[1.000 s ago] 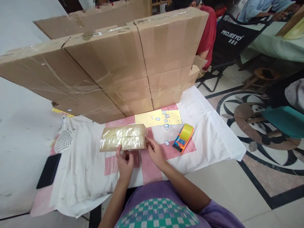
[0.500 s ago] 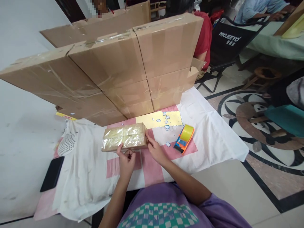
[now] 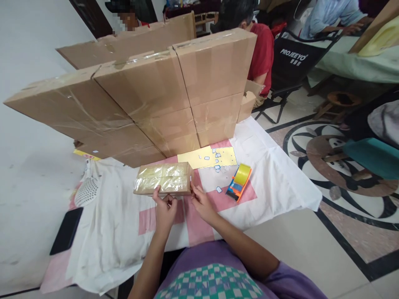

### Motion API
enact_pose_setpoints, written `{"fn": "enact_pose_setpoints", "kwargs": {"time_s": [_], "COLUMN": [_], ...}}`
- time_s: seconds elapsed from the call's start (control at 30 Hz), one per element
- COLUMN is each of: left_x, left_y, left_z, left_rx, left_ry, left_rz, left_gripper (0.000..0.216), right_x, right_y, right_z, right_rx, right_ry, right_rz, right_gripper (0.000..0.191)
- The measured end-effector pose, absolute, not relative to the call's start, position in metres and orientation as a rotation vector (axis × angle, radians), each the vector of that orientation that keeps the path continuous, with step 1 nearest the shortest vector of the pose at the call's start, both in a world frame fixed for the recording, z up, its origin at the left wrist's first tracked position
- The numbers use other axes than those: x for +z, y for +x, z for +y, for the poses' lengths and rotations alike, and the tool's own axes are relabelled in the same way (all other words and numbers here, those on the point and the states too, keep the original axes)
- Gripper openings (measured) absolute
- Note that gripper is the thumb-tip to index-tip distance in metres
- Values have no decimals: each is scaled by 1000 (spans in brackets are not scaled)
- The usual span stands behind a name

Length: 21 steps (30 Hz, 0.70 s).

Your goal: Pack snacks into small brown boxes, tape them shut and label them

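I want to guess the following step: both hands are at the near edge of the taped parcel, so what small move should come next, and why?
Probably press the tape flat along the near edge. The left hand and right hand both pinch at the taped parcel, while the tape dispenser lies apart, unused.

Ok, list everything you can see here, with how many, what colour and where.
taped parcel: 1, brown under glossy tape, on the cloth in front of the person
tape dispenser: 1, orange and blue with a yellow roll, right of the parcel
sticker sheet: 1, yellow with small white labels, behind the parcel
cardboard wall: several taped brown panels, upright behind the cloth
cloth: 1, white with pink squares, covering the table
phone: 1, black, left edge of the cloth
mesh piece: 1, white, left of the parcel
folding chair: 1, black, back right
other people: at least three, beyond the cardboard
left hand: at the parcel's near edge
right hand: at the parcel's right corner
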<state>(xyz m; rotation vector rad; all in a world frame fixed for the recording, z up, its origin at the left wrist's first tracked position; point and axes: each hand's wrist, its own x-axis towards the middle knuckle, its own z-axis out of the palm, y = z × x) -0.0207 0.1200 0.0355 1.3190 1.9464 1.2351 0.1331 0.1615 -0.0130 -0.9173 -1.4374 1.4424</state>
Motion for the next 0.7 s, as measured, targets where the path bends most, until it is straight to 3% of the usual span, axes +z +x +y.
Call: {"fn": "enact_pose_setpoints", "kwargs": {"time_s": [0.13,0.33,0.53,0.7], "left_x": [35,25,26,28], "left_y": [-27,-54,-71,-66], "left_z": [119,106,101,93], "left_rx": [1234,1176,1135,1445], "left_ry": [1325,1434,1503,1522], "left_rz": [1958,2093,2221,2284], "left_gripper": [81,72,72,72], "right_x": [-15,10,38,49], "right_y": [145,161,151,172], "right_z": [173,226,244,218], "right_rx": [1470,1208,1182,1224], "right_ry": [-909,-832,-848,-932], "right_rz": [-1499,-2047,-2167,-1841], "right_gripper": [65,145,159,149]}}
